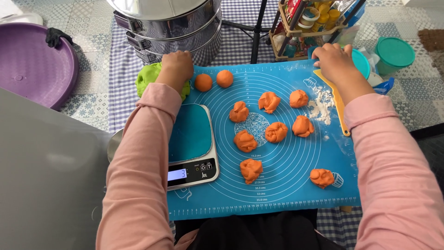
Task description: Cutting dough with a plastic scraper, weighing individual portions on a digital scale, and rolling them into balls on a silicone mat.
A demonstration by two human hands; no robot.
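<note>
Hands reach to the far corners of a blue mat [277, 185]. We see the left hand [176, 67] resting closed on green dough [147, 76] at the mat's far left edge, beside stacked steel steamers [180, 28]. The right hand [334, 59] presses flat, fingers spread, on the far right corner, near a yellow scraper [340, 111] and spilled flour [320, 105]. Orange dough pieces [276, 132] lie scattered across the mat; two are smooth balls [213, 80]. A scale [192, 146] sits on the mat's left side.
</note>
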